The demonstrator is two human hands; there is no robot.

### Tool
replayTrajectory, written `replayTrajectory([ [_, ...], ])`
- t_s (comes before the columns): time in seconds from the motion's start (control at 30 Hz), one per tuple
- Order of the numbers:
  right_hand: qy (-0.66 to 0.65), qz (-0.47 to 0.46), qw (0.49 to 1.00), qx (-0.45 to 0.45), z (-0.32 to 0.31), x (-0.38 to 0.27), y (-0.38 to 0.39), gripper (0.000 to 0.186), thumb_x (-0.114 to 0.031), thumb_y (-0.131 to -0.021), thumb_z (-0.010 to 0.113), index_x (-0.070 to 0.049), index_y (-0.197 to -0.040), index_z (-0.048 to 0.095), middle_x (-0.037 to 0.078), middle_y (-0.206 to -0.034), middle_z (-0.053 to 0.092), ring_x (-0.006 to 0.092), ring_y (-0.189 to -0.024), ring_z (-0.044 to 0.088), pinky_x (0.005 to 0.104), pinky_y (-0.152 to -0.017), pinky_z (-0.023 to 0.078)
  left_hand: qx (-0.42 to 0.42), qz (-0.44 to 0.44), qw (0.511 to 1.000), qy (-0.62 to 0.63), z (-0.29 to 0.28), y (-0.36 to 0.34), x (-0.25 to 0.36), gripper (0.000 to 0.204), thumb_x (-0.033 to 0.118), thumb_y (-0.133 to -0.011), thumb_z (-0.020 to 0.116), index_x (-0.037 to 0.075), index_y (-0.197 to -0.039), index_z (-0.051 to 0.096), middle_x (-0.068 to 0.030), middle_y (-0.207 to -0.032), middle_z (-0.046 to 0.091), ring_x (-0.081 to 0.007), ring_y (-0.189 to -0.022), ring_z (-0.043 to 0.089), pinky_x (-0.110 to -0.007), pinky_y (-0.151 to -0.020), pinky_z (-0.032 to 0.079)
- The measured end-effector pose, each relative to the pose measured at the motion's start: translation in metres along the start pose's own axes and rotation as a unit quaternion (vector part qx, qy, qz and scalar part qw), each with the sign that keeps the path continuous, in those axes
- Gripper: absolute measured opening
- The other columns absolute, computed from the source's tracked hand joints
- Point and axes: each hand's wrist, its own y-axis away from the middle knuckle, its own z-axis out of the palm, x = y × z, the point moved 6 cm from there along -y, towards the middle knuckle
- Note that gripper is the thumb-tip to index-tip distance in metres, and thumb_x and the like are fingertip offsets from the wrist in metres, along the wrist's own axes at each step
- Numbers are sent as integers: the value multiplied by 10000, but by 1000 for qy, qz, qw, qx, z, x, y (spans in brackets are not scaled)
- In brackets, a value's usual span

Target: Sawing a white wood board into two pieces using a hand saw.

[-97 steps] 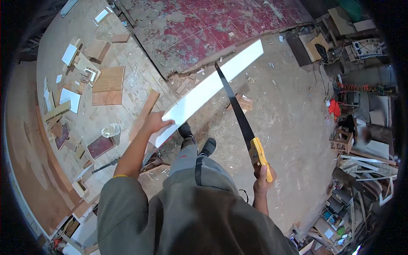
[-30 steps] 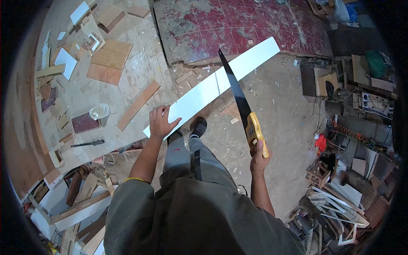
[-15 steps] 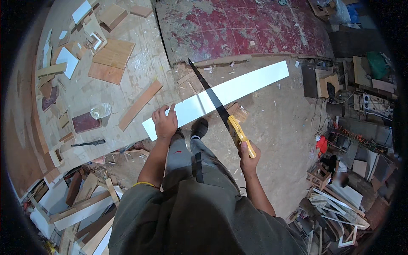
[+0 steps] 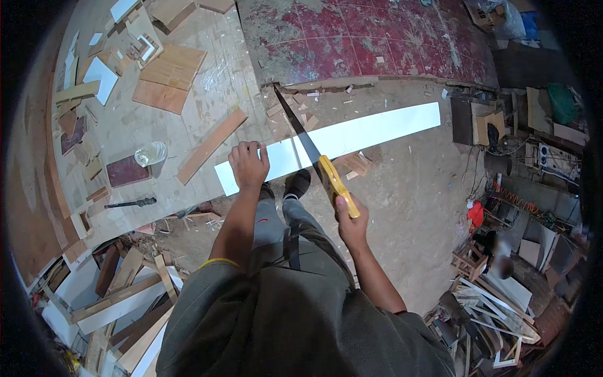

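A long white board [image 4: 383, 128] juts from the worktable's edge out over the floor, sloping up to the right. My left hand [image 4: 250, 166] presses on its left part, fingers curled toward the far edge. In my right hand [image 4: 352, 225] is the yellow handle of a hand saw [image 4: 336, 182], with the fingers wrapped round it. The dark blade lies across the board, right of my left hand, its tip pointing far left. Whether the teeth are in a cut, I cannot tell.
On the worktable [image 4: 207, 94] lie a brown wood strip [image 4: 212, 146], wood panels [image 4: 169, 78], a clear container [image 4: 151, 154] and a dark tool [image 4: 130, 203]. Scrap timber [image 4: 122, 301] is heaped at lower left. A red-tiled surface [image 4: 364, 44] lies beyond; clutter lines the right.
My right hand and the saw have shifted left and slightly up. The saw now crosses the board nearer my left hand. The board's right end appears lower and farther right.
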Motion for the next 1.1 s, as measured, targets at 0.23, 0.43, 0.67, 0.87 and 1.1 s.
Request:
replayTrajectory([
  [0.23,39,-10,999,-22,34,-7,4,299,-226,-1009,633,13,-831,603,41,-650,535,96,-627,484,303,-563,407,-56,-21,998,-32,11,-4,-4,223,303,-953,592,98,-998,668,-89,-1050,596,-300,-1052,541,-489,-954,383],
  [0.43,47,9,998,-29,51,-6,5,328,-240,-1030,599,11,-819,589,-3,-657,506,74,-624,457,280,-548,376,-3,11,1000,-25,5,-11,1,283,310,-964,578,99,-1133,660,-124,-1413,524,-340,-1435,362,-533,-1193,225],
  [0.67,63,20,998,-6,59,-15,9,310,-241,-1009,630,16,-837,615,76,-631,538,123,-584,491,315,-543,405,-8,-13,1000,8,12,-11,-7,261,307,-957,577,133,-1128,670,-84,-1459,505,-328,-1473,324,-528,-1209,206],
  [0.87,103,12,995,11,56,-18,14,283,-226,-994,646,13,-844,622,121,-626,560,167,-556,522,336,-541,425,-22,-25,999,-7,16,-11,-9,254,287,-958,562,142,-1133,674,-74,-1461,509,-321,-1477,322,-522,-1210,207],
  [1.1,139,8,990,13,64,-33,13,299,-238,-992,644,15,-834,623,170,-649,601,241,-559,605,365,-545,449,-25,-26,999,-4,17,-13,-7,246,263,-958,547,140,-1130,673,-74,-1458,512,-319,-1473,330,-524,-1211,205],
])
